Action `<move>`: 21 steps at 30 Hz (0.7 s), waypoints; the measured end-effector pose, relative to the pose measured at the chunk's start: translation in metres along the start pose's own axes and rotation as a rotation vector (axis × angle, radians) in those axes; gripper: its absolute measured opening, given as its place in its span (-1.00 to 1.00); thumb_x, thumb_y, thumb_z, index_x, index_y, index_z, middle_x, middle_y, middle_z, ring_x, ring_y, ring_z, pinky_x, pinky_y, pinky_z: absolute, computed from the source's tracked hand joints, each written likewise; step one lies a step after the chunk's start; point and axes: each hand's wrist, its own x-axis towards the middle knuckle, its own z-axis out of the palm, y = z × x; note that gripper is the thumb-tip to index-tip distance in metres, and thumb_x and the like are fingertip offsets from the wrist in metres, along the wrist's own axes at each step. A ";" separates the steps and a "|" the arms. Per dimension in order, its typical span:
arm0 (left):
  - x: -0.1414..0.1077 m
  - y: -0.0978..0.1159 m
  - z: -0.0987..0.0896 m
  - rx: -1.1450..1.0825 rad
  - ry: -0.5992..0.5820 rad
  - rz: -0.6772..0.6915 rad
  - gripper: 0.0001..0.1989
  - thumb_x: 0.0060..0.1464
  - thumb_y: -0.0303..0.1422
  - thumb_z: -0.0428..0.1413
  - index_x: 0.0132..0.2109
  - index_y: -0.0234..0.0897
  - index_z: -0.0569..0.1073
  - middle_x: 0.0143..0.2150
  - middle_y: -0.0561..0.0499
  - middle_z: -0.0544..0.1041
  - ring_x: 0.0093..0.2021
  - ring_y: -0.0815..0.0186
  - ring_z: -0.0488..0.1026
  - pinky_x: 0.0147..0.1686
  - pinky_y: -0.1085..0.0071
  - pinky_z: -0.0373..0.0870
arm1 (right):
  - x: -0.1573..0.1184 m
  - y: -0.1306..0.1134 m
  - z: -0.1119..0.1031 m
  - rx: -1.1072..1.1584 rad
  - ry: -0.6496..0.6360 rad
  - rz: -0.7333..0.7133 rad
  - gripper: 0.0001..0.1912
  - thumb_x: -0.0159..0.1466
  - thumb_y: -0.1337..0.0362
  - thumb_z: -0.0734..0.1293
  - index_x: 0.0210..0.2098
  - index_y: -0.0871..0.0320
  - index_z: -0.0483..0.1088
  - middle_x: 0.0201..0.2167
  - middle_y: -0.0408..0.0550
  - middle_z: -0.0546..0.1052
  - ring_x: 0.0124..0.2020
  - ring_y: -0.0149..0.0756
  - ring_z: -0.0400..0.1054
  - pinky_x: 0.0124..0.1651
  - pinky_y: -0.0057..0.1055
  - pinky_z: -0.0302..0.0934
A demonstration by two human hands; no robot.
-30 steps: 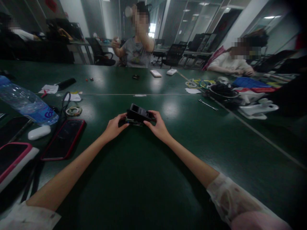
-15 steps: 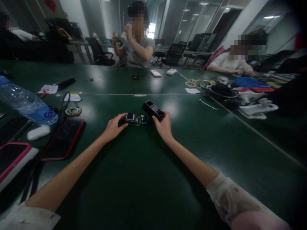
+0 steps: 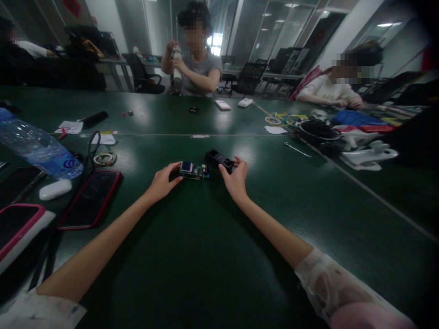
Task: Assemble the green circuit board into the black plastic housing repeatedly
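At the middle of the green table (image 3: pixel 192 256), our left hand (image 3: pixel 163 185) pinches the left end of a circuit board (image 3: pixel 197 172) with a small screen (image 3: pixel 186 167), thumb at the near edge, fingers behind. Just to its right, our right hand (image 3: pixel 236 180) grips the right end of a black case (image 3: pixel 217 159) between thumb and fingers; whether case and board touch, we cannot tell. Any pale marking on the case is too small for us to read. Over on our left, a clear plastic bottle (image 3: pixel 37 144) wears a blue label (image 3: pixel 66 164); we make out a large rounded letter, C or G, and nothing certain after it. Near it lies a red-edged phone (image 3: pixel 91 201). Across the table, a seated person's white shirt (image 3: pixel 320 87) carries greenish marks, too blurred to read.
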 end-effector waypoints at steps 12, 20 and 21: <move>0.000 -0.003 0.001 -0.008 0.010 0.023 -0.49 0.18 -0.36 0.10 0.26 -0.16 0.24 0.22 -0.10 0.42 0.22 0.12 0.37 0.20 -0.02 0.29 | 0.000 -0.001 0.000 -0.001 0.001 0.022 -0.40 0.22 0.01 0.33 0.13 0.14 0.14 0.02 0.18 0.28 0.06 0.04 0.23 0.12 0.15 0.18; 0.001 -0.003 0.001 0.013 0.004 0.019 -0.48 0.18 -0.34 0.10 0.26 -0.14 0.23 0.22 -0.11 0.42 0.23 0.09 0.36 0.20 -0.06 0.28 | 0.000 0.003 0.001 0.007 -0.004 0.008 -0.39 0.21 -0.01 0.34 0.13 0.12 0.13 0.02 0.17 0.28 0.05 0.04 0.25 0.10 0.17 0.20; 0.001 -0.003 0.001 0.012 0.002 0.017 -0.48 0.18 -0.34 0.10 0.26 -0.14 0.23 0.22 -0.10 0.42 0.23 0.09 0.36 0.20 -0.06 0.28 | 0.000 0.002 0.001 0.012 -0.007 0.011 -0.40 0.22 0.00 0.34 0.13 0.12 0.14 0.02 0.17 0.28 0.05 0.05 0.25 0.11 0.18 0.19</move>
